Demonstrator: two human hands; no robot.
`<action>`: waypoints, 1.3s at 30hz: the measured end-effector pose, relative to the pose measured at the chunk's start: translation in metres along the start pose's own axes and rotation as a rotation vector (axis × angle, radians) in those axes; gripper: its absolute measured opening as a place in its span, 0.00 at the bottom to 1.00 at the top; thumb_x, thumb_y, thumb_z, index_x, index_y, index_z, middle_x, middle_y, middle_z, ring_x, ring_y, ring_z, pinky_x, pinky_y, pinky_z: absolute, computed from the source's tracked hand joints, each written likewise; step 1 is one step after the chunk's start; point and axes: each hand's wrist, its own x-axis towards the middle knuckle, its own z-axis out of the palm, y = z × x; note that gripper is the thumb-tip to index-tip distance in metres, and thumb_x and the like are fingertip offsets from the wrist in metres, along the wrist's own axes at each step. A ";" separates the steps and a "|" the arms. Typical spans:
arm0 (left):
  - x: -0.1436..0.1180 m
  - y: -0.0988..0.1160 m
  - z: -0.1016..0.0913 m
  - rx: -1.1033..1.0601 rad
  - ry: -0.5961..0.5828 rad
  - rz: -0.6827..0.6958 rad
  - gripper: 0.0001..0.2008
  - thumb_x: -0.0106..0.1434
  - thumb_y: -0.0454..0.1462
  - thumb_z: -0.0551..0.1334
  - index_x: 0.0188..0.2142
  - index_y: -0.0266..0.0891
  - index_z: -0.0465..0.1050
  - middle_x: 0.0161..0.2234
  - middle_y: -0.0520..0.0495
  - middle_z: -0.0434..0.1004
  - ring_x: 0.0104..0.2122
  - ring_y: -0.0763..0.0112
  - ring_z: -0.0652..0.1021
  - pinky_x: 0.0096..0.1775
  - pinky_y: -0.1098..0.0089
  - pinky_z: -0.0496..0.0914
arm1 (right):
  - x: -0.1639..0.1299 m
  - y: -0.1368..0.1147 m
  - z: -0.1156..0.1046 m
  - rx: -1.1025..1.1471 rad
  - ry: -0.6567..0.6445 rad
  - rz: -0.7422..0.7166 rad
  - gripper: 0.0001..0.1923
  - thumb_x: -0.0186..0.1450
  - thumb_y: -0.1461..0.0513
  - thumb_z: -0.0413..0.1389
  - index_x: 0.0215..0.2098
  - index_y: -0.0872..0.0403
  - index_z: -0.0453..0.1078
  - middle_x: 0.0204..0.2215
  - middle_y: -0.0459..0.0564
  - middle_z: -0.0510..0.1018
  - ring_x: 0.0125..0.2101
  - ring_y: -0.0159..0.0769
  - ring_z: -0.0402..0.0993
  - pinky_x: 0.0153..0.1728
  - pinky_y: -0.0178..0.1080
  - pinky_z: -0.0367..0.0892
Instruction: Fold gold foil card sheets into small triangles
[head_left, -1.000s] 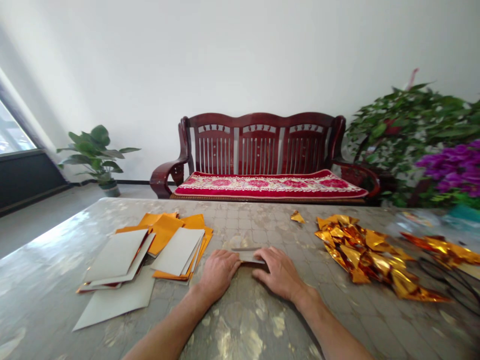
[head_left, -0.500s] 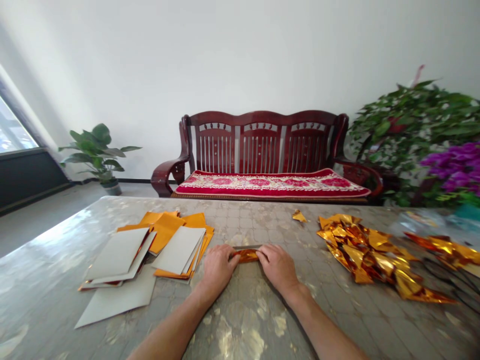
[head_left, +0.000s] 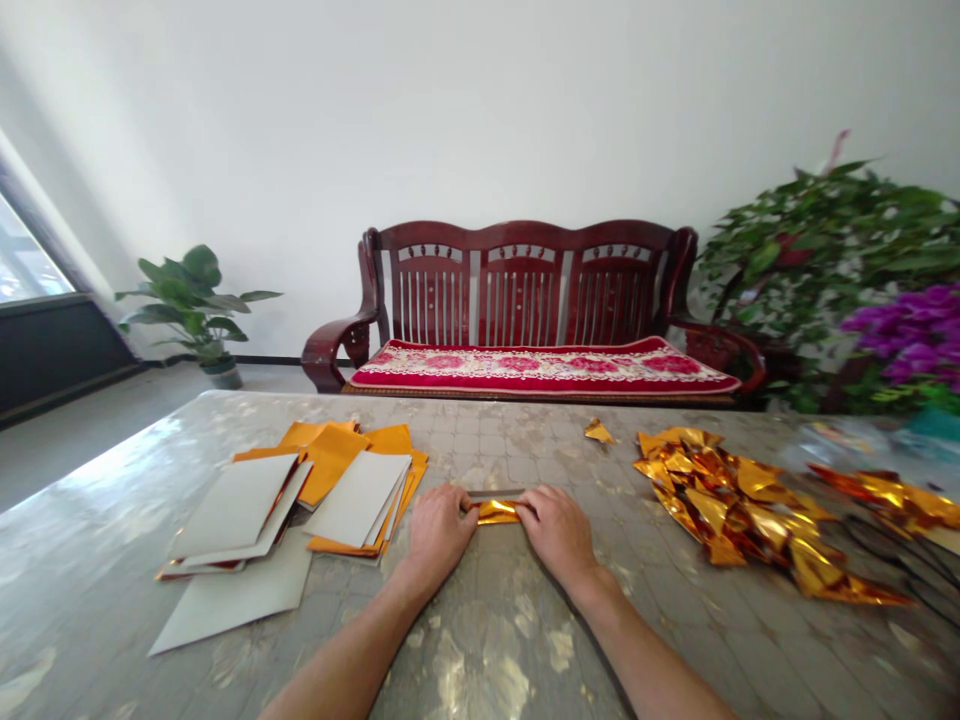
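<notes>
Left of centre, a loose stack of gold-and-white foil sheets (head_left: 300, 510) is lying on the surface (head_left: 480, 640). The left hand (head_left: 437, 530) is pinching one end of a folded gold foil strip (head_left: 496, 511), the right hand (head_left: 556, 528) pinching the other end; both are closed on it, pressing it down at the middle of the surface. The strip's long axis is running left to right. Judged: a fold is being creased; the next move calls for even pressure along the crease. A pile of folded gold foil pieces (head_left: 739, 510) is sitting to the right.
</notes>
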 end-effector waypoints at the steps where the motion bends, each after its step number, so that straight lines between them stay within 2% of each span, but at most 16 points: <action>1: 0.000 0.000 0.000 0.002 -0.005 -0.002 0.06 0.62 0.39 0.61 0.32 0.41 0.75 0.35 0.48 0.78 0.40 0.65 0.76 0.44 0.68 0.63 | 0.000 0.000 0.000 -0.003 0.000 0.003 0.10 0.70 0.59 0.52 0.35 0.49 0.75 0.35 0.47 0.78 0.39 0.38 0.71 0.38 0.37 0.57; 6: 0.001 0.000 0.000 0.000 -0.015 -0.009 0.06 0.62 0.39 0.61 0.33 0.41 0.75 0.37 0.47 0.77 0.42 0.64 0.76 0.45 0.67 0.64 | 0.001 -0.002 0.000 -0.053 0.009 0.010 0.14 0.72 0.59 0.48 0.34 0.50 0.73 0.35 0.47 0.77 0.38 0.37 0.70 0.38 0.37 0.56; 16: -0.002 0.000 0.002 0.024 0.038 -0.002 0.09 0.66 0.39 0.57 0.34 0.40 0.74 0.37 0.46 0.75 0.41 0.64 0.75 0.43 0.67 0.64 | -0.002 -0.005 0.001 -0.119 0.021 -0.045 0.06 0.69 0.61 0.54 0.35 0.50 0.73 0.35 0.49 0.76 0.40 0.40 0.69 0.39 0.39 0.56; 26: 0.000 -0.001 0.005 0.056 0.048 -0.016 0.08 0.65 0.38 0.56 0.32 0.40 0.73 0.37 0.47 0.73 0.39 0.65 0.74 0.41 0.68 0.63 | 0.001 0.000 0.004 -0.022 0.017 0.037 0.06 0.68 0.59 0.55 0.35 0.49 0.73 0.34 0.46 0.79 0.38 0.39 0.70 0.36 0.38 0.55; 39: 0.000 0.000 0.004 0.098 0.027 -0.057 0.09 0.65 0.40 0.56 0.33 0.41 0.74 0.39 0.47 0.73 0.39 0.65 0.74 0.41 0.67 0.62 | 0.002 0.001 0.005 0.011 0.050 0.043 0.04 0.67 0.61 0.54 0.37 0.48 0.72 0.34 0.45 0.79 0.35 0.39 0.70 0.34 0.37 0.54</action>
